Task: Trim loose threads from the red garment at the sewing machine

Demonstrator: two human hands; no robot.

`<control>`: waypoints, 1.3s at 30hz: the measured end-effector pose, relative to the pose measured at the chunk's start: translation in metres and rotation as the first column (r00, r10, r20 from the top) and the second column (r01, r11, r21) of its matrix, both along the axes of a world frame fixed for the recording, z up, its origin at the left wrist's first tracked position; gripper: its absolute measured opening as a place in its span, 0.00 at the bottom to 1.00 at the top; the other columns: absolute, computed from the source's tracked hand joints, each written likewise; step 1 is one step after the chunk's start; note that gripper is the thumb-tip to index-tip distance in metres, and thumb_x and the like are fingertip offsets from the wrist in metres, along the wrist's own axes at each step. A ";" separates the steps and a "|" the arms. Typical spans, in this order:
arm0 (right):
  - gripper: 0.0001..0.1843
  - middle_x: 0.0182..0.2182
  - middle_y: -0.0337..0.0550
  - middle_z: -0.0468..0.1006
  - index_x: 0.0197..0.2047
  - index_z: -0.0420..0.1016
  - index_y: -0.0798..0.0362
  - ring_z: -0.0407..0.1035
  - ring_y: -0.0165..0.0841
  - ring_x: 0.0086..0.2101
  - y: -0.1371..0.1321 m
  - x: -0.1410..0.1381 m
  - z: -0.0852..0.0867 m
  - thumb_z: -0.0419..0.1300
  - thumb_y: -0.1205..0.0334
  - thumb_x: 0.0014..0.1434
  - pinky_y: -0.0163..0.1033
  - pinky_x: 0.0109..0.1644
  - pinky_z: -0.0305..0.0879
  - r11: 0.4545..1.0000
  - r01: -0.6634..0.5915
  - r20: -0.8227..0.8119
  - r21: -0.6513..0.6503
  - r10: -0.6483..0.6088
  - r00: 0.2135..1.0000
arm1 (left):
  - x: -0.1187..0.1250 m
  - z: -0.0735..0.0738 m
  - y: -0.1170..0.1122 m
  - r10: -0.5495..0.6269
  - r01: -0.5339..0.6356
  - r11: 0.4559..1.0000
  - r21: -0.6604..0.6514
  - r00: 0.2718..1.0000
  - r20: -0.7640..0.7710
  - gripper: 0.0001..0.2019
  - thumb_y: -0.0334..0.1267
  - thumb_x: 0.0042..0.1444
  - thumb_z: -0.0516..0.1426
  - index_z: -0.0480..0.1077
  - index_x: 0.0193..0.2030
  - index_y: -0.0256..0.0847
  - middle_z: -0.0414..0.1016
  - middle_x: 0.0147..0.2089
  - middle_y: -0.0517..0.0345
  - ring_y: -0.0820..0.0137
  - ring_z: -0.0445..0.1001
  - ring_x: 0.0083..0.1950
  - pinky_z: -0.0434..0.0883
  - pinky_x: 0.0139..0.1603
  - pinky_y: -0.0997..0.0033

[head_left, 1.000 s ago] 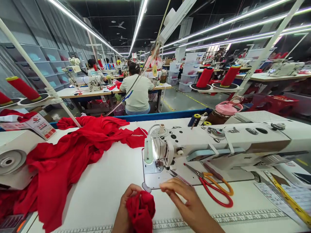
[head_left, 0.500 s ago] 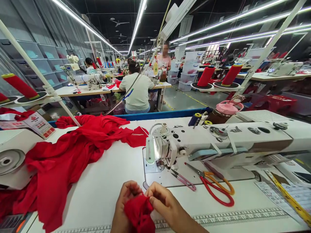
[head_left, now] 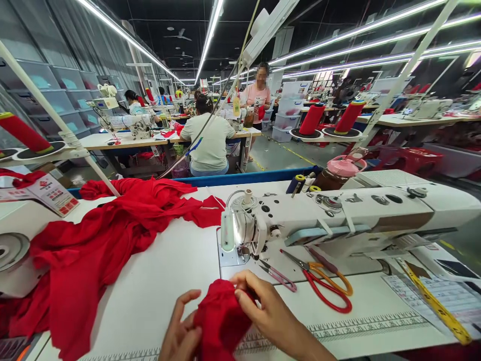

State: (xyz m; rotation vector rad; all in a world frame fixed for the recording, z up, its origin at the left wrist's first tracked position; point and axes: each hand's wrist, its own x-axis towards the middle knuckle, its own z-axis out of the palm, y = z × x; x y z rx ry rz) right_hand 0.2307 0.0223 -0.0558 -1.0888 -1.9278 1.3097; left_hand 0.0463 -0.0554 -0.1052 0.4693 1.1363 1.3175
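Note:
Low in the middle, a piece of red fabric (head_left: 221, 321) is held bunched up above the table's front edge. My right hand (head_left: 268, 313) pinches its upper right side between thumb and fingers. On the left side of the cloth, my left hand (head_left: 182, 328) grips the edge with its thumb, while the index finger is raised and bent. Just beyond my hands stands a white sewing machine (head_left: 300, 215), its needle area lit. Pink-handled thread snips (head_left: 280, 276) and scissors with red and orange handles (head_left: 323, 281) lie right of the needle plate.
A large heap of red fabric (head_left: 124, 230) covers the table's left side. A printed ruler scale (head_left: 338, 328) runs along the front edge; a yellow tape measure (head_left: 432, 301) lies over papers at right. Red thread cones (head_left: 311, 120) stand on holders. Co-workers sit and stand beyond.
The red fabric has been raised and spread between my hands. My left hand has shifted left and its fingers have opened out somewhat. The view has turned slightly to the right.

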 end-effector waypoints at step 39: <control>0.13 0.40 0.45 0.80 0.47 0.74 0.50 0.75 0.36 0.41 0.030 0.009 -0.052 0.55 0.51 0.68 0.39 0.44 0.72 0.939 0.314 -0.047 0.140 -0.310 0.950 | -0.012 0.015 0.091 -0.519 0.646 0.761 0.064 0.665 -0.537 0.17 0.54 0.64 0.54 0.68 0.36 0.42 0.66 0.33 0.61 0.69 0.61 0.34 0.61 0.34 0.74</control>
